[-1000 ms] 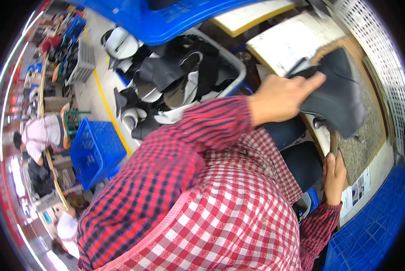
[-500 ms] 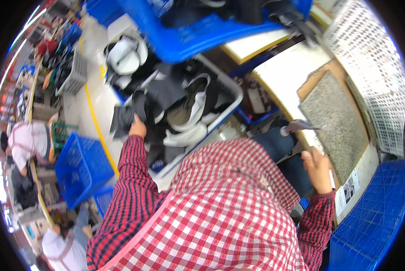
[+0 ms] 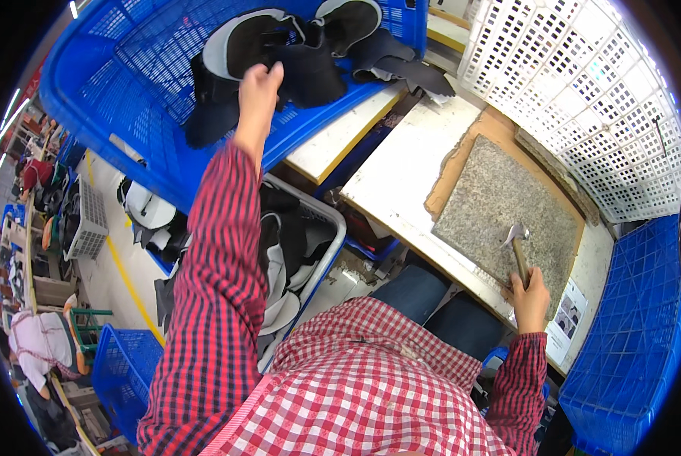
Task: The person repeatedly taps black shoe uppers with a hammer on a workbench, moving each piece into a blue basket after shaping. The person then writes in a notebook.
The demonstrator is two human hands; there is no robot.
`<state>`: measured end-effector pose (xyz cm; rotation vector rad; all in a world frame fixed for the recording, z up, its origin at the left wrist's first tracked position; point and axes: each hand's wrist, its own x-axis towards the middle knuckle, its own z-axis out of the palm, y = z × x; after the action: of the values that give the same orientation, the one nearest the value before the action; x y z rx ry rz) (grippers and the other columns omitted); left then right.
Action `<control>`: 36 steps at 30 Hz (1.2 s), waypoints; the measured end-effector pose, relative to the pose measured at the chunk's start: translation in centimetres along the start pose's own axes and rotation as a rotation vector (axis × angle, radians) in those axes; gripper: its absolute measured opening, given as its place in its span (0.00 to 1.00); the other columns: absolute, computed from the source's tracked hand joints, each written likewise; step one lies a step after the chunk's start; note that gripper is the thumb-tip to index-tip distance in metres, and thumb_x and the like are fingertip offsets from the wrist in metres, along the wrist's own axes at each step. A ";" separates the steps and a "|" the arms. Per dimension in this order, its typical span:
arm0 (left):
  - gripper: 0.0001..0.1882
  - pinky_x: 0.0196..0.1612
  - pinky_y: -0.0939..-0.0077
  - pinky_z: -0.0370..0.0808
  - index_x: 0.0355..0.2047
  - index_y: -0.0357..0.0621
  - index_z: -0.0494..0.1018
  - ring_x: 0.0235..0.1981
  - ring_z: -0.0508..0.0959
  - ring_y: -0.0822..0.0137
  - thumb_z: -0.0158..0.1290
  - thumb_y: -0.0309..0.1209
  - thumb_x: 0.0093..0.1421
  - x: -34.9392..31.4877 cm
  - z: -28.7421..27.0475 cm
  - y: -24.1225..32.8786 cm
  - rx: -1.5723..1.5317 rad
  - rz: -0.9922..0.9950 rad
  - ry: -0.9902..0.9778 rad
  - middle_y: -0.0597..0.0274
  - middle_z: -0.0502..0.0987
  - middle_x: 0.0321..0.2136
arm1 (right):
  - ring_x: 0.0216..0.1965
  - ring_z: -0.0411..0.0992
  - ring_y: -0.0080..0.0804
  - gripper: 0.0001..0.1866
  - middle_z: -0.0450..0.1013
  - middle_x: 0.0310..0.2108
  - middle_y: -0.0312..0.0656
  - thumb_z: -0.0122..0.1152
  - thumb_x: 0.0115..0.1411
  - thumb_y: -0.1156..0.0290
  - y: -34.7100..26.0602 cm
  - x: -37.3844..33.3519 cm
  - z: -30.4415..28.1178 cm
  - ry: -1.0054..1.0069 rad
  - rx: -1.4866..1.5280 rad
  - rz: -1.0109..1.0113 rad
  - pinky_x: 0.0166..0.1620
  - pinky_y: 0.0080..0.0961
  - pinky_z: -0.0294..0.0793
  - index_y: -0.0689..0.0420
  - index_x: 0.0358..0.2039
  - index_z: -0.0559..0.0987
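Observation:
My left hand (image 3: 258, 99) reaches into a tilted blue plastic crate (image 3: 90, 99). Its fingers are drawn together over black shoe-upper pieces (image 3: 306, 72); whether a piece is pinched between them is hidden. Several of these pieces have pale grey edging, and one hangs over the crate's right rim. In my right hand (image 3: 532, 302) is a hammer (image 3: 519, 254), gripped by its wooden handle. The hammer head is above a grey speckled stone slab (image 3: 477, 205) on the white workbench (image 3: 390, 178).
Cardboard (image 3: 450, 175) lies under the slab. Behind it stands a white perforated basket (image 3: 560, 91), with blue crates (image 3: 629, 327) at the right. Below the tilted crate, a grey-rimmed bin (image 3: 333, 220) holds black and grey pieces. Another person (image 3: 40, 342) works at far left.
My left hand has gone from the lower bin up into the blue crate. My right hand has brought the hammer over the slab. The view has shifted toward the bench.

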<state>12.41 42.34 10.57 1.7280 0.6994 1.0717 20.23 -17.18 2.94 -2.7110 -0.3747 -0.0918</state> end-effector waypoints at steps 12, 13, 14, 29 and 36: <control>0.16 0.60 0.44 0.80 0.48 0.10 0.68 0.51 0.79 0.38 0.44 0.18 0.65 5.2 -1.5 -7.4 -0.772 -0.783 -0.212 0.28 0.77 0.49 | 0.34 0.76 0.60 0.14 0.77 0.31 0.55 0.67 0.64 0.65 2.7 -0.2 0.6 -0.044 0.056 -0.117 0.35 0.48 0.74 0.58 0.41 0.73; 0.18 0.56 0.34 0.80 0.50 0.11 0.66 0.53 0.78 0.35 0.40 0.15 0.62 2.3 -2.3 -6.3 -0.739 -0.773 -0.091 0.31 0.76 0.50 | 0.34 0.76 0.60 0.13 0.77 0.31 0.55 0.66 0.64 0.64 2.7 -0.1 0.6 -0.061 0.055 -0.127 0.34 0.48 0.73 0.58 0.41 0.73; 0.17 0.55 0.30 0.79 0.49 0.14 0.67 0.50 0.80 0.37 0.42 0.14 0.60 -0.4 -2.8 -4.6 -0.600 -0.700 -0.031 0.35 0.77 0.46 | 0.34 0.76 0.60 0.13 0.77 0.32 0.55 0.65 0.65 0.64 2.7 0.0 0.6 -0.032 0.075 -0.143 0.34 0.48 0.73 0.58 0.41 0.74; 0.40 0.58 0.62 0.78 0.68 0.69 0.66 0.61 0.75 0.50 0.55 0.17 0.59 -20.8 23.0 11.4 0.491 1.027 -0.981 0.55 0.73 0.63 | 0.28 0.79 0.46 0.11 0.78 0.25 0.47 0.55 0.73 0.64 3.2 -4.7 -0.9 0.004 0.432 -0.164 0.31 0.36 0.74 0.60 0.44 0.75; 0.29 0.46 0.58 0.82 0.65 0.80 0.69 0.42 0.85 0.54 0.56 0.36 0.65 -21.7 26.8 10.5 0.520 1.140 -1.000 0.59 0.83 0.46 | 0.28 0.79 0.54 0.12 0.78 0.25 0.48 0.55 0.72 0.60 3.0 -3.0 -4.4 -0.073 0.184 -0.216 0.31 0.47 0.76 0.56 0.44 0.73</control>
<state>26.41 9.19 8.33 2.8433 -0.8221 0.4946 18.11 -22.35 5.42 -2.4900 -0.6642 -0.0171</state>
